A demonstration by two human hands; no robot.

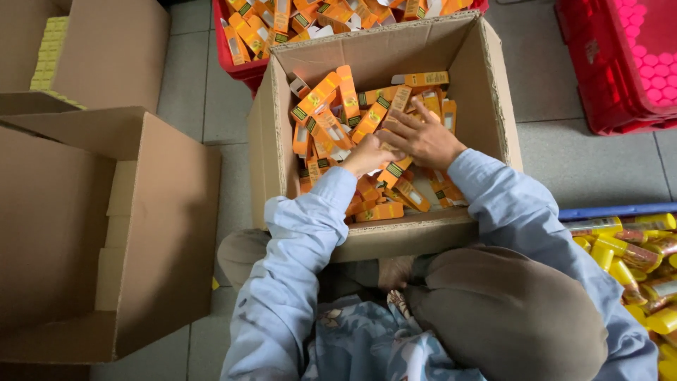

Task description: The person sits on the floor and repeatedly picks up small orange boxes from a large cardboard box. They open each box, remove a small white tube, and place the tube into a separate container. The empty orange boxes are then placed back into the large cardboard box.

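Cardboard box (493, 77), floor: loose flat orange cartons (331, 106). Left hand (367, 155) grip closed around cartons; right hand (422, 137) grip spread flat. Best gathered squarely, edges aligned.

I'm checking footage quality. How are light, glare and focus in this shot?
Head view: even, soft light; the red crate glows overexposed at top right; both hands and the orange cartons are fairly sharp; frame edges bend slightly from the wide lens.
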